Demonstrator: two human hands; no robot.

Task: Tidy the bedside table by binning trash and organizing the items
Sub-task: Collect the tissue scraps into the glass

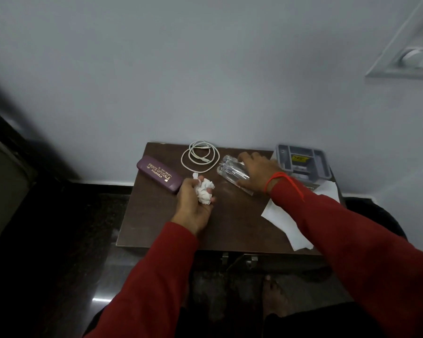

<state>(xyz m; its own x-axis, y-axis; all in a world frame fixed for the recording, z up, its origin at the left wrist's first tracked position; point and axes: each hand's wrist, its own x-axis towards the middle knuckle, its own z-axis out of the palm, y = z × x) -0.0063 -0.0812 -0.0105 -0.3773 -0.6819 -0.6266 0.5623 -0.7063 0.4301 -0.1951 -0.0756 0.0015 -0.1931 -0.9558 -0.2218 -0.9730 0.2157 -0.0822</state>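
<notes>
On the dark wooden bedside table [230, 230] my left hand [193, 203] grips a crumpled white tissue [204, 191] near the table's middle. My right hand [257, 172] lies over a clear plastic bottle [230, 170] that rests on its side, fingers curled round it. A purple glasses case [159, 173] with gold lettering lies at the left. A coiled white cable [200, 156] sits at the back, between the case and the bottle.
A grey plastic organizer tray [322, 164] stands at the table's back right corner. White paper sheets [291, 225] lie under my right forearm near the right edge. The wall is right behind the table. Dark floor and my bare feet [274, 296] are below.
</notes>
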